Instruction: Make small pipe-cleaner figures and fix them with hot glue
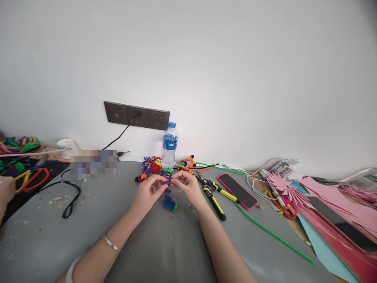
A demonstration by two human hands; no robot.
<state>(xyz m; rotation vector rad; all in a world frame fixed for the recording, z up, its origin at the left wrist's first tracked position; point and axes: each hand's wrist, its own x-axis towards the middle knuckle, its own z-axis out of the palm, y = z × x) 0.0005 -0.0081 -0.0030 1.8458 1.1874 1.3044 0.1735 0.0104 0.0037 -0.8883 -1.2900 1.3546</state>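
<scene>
Both my hands meet over the grey mat [88,220] in the middle of the table. My left hand [150,188] and my right hand [186,184] each pinch an end of a small purple pipe-cleaner piece [166,181] held between them. A short purple scrap [168,191] hangs or lies just under it. A small blue and green object [170,204] lies on the mat right below my hands. Several colourful pipe-cleaner figures [151,166] stand just beyond my fingers.
A water bottle [170,145] stands behind the figures by the wall sockets [137,115]. Yellow-handled cutters [213,193], a pink-cased phone [237,190] and a long green pipe cleaner [273,235] lie to the right, then pink paper [330,196]. A black cable [72,196] lies left; another person's hand [6,190] is at the left edge.
</scene>
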